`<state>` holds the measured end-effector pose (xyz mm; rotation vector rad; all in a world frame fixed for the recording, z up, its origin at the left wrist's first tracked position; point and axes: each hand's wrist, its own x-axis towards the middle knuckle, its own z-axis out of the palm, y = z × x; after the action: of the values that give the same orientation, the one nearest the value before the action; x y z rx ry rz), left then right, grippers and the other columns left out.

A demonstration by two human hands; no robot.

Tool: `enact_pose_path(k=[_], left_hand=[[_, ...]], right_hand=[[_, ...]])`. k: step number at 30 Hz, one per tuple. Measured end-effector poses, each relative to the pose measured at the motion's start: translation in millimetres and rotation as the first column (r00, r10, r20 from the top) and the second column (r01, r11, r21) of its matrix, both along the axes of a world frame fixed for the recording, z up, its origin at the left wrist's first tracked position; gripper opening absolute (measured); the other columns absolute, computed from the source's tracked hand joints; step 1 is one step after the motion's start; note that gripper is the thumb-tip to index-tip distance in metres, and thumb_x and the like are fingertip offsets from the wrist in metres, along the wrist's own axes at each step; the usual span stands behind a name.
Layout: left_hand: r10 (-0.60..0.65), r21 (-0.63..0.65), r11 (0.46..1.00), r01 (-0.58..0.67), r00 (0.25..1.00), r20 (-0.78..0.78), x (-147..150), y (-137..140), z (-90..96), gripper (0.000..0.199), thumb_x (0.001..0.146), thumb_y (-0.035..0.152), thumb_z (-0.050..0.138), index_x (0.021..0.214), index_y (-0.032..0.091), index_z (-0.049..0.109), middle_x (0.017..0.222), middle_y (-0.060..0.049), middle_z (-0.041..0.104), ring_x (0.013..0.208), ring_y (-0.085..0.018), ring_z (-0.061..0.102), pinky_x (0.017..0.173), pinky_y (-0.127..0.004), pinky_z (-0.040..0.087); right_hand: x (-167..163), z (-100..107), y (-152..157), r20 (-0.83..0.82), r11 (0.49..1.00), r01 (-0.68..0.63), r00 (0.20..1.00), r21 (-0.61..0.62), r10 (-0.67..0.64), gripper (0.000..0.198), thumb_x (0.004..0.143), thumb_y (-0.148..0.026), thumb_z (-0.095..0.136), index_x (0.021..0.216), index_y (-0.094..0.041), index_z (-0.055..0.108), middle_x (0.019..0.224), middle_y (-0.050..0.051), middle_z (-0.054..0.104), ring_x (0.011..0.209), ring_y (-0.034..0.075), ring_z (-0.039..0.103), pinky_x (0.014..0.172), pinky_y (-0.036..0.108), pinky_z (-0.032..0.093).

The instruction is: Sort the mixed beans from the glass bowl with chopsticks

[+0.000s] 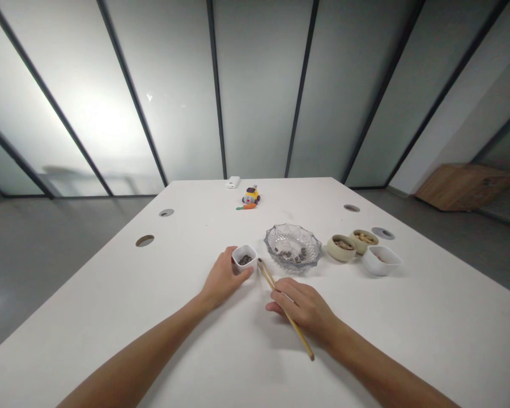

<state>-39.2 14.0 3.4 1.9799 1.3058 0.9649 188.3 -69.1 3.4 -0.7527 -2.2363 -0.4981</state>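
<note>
My left hand (225,276) is wrapped round a small white square bowl (245,266) with dark seed-like pieces in it. In my right hand (302,306) is a pair of wooden chopsticks (300,333), slanting up to the left. A small dark piece (260,260) shows at their tips, just right of the white bowl's rim; its exact kind is too small to tell. Close beyond the tips stands a clear glass dish (292,233) with a scalloped rim, and more dark pieces lie scattered in it.
At the right stand two round beige bowls (336,252) with dry bits inside and another white bowl (378,266). Farther back on the white table (195,226) are a yellow toy vehicle (252,195), a toy carrot (247,207) and a white object (233,182). Round holes (145,241) pierce the tabletop.
</note>
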Motion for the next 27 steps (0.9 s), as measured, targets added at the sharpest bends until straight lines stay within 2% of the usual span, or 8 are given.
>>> enact_pose_path(k=[8,16,27], left_hand=[[-0.002,-0.006,1.0,0.002,0.999,-0.054,-0.6,1.0,-1.7,0.043,0.085,0.04,0.072,0.121,0.02,0.058,0.109,-0.008,0.07,0.091,-0.024,0.067,0.082,-0.037,0.052],[-0.008,0.002,1.0,0.009,0.998,-0.067,-0.1,0.0,-0.3,0.04,0.086,0.04,0.071,0.119,0.021,0.059,0.106,-0.007,0.071,0.087,-0.024,0.068,0.079,-0.036,0.052],[-0.008,-0.012,1.0,0.007,0.996,-0.087,0.5,0.3,1.0,0.043,0.085,0.04,0.072,0.12,0.019,0.059,0.106,-0.007,0.07,0.089,-0.024,0.067,0.078,-0.035,0.052]], right_hand=[[1.7,1.9,3.9,-0.011,1.0,0.004,1.0,-0.004,-0.004,0.017,0.1,-0.022,0.062,0.084,-0.018,0.06,0.075,0.004,0.065,0.072,0.017,0.063,0.063,0.028,0.051],[2.2,-0.1,5.5,-0.029,0.999,0.026,0.999,-0.044,-0.028,0.02,0.102,-0.031,0.061,0.087,-0.017,0.062,0.08,0.006,0.068,0.077,0.018,0.066,0.068,0.03,0.054],[4.3,-2.5,7.0,0.06,0.999,0.052,0.997,-0.012,-0.051,0.02,0.101,-0.022,0.061,0.082,-0.018,0.061,0.077,0.004,0.064,0.074,0.018,0.062,0.063,0.029,0.048]])
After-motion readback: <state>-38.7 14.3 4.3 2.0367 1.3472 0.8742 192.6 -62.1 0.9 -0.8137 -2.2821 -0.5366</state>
